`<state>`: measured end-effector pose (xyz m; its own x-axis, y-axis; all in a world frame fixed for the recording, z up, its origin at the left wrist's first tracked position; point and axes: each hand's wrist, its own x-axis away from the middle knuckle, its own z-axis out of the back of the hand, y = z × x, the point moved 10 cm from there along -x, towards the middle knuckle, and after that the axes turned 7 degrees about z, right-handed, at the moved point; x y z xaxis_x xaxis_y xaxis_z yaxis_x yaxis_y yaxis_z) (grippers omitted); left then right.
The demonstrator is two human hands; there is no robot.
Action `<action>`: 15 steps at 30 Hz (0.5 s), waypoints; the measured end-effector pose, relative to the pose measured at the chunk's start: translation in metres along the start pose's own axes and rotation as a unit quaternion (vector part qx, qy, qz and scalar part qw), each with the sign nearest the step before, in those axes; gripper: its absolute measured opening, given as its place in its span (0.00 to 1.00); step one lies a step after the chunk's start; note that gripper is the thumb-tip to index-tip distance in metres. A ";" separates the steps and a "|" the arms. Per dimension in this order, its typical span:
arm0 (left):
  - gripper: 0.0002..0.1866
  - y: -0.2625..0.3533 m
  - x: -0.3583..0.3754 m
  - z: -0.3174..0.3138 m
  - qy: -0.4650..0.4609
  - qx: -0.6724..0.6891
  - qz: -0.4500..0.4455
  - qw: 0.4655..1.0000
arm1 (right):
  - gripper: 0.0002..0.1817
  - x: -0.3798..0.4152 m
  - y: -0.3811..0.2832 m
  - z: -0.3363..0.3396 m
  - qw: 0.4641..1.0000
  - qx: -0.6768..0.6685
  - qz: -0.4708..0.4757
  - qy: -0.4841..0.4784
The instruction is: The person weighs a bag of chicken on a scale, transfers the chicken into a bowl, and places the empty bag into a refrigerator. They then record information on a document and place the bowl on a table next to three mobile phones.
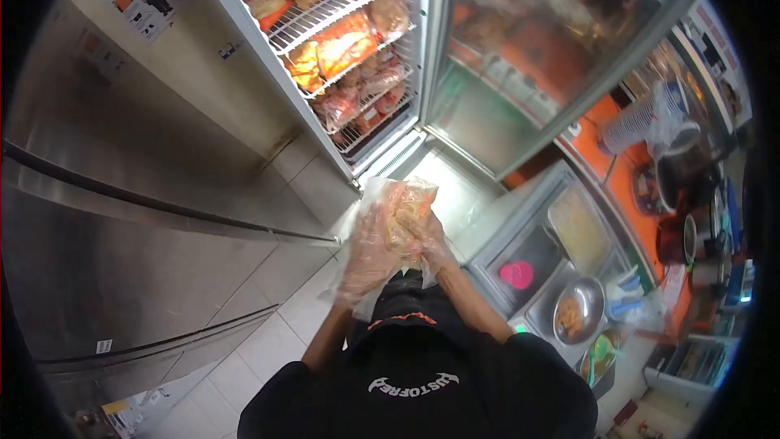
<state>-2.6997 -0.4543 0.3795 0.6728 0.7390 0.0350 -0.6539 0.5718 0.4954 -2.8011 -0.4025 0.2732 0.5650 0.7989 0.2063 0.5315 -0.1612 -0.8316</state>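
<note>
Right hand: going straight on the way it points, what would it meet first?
The right hand would first press into the clear plastic food bag it is touching. Beyond that, possibly the base of the open glass-door refrigerator, though depth is hard to judge.

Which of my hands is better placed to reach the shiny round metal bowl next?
Probably your right hand: it is nearer the bowl, which lies on your right. Your left hand is farther off, across the clear plastic bag of food. Both hold it, so first leave it in your left.
</note>
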 end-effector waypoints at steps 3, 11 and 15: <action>0.52 -0.026 -0.048 -0.009 -0.073 0.393 0.025 0.916 | 0.30 -0.032 -0.033 -0.030 0.997 0.002 0.072 -0.007; 0.50 -0.033 -0.200 0.050 -0.047 0.616 -0.049 0.785 | 0.33 -0.164 -0.096 -0.102 0.970 -0.216 0.044 -0.107; 0.41 -0.022 -0.272 0.081 -0.107 0.725 -0.016 0.681 | 0.28 -0.255 -0.101 -0.127 0.960 -0.245 -0.031 -0.133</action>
<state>-2.8406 -0.6970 0.4296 0.8148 0.5774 0.0521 0.2865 -0.4793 0.8296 -2.9191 -0.6630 0.3703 0.3759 0.9251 0.0535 0.8290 -0.3099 -0.4656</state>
